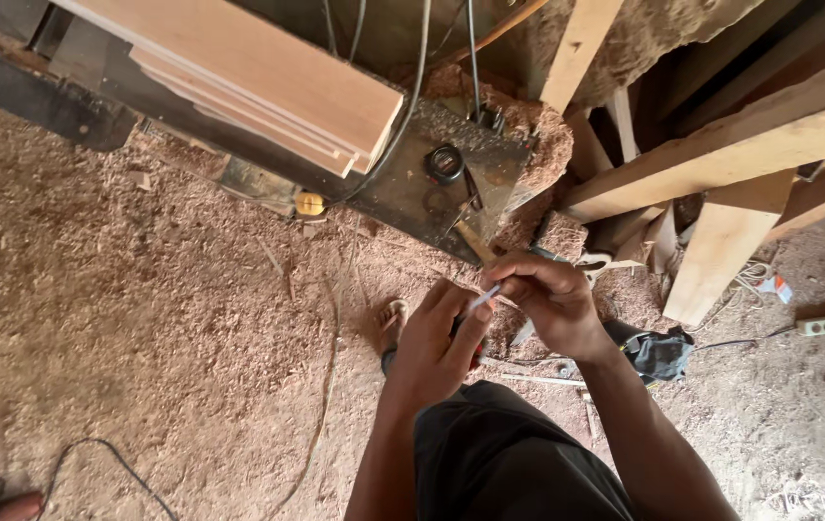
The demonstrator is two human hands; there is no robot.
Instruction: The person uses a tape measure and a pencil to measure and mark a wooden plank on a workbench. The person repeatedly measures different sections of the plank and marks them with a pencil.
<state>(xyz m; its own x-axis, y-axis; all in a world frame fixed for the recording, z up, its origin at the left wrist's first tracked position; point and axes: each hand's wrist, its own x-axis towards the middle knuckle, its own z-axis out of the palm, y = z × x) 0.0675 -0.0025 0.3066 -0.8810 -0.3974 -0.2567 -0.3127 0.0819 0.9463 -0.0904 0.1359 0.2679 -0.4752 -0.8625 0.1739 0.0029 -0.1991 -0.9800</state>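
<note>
Head view, left hand: the left hand [439, 342] is curled tight around a small dark object [464, 333] with a red bit at its lower edge; most of it is hidden in the fist, so its kind cannot be told.
Head view, right hand: the right hand [550, 299] is pinched narrow, thumb and fingers closed on a thin pale stick [486, 296].
Stick axis: it slants from the right fingertips down and leftward, its free end pointing at the left fist.
Relation: the two hands are just beside each other, nearly touching; the stick's tip sits at the top of the gripped object, so the right hand lies up and right of it.
Nearer hand: the left hand already encloses the object; the right reaches it only through the stick.
Surroundings: sawdust floor [142, 318], stacked boards [258, 77] on a dark metal machine table [412, 183] above, a sandalled foot [391, 323] below the hands.
</note>
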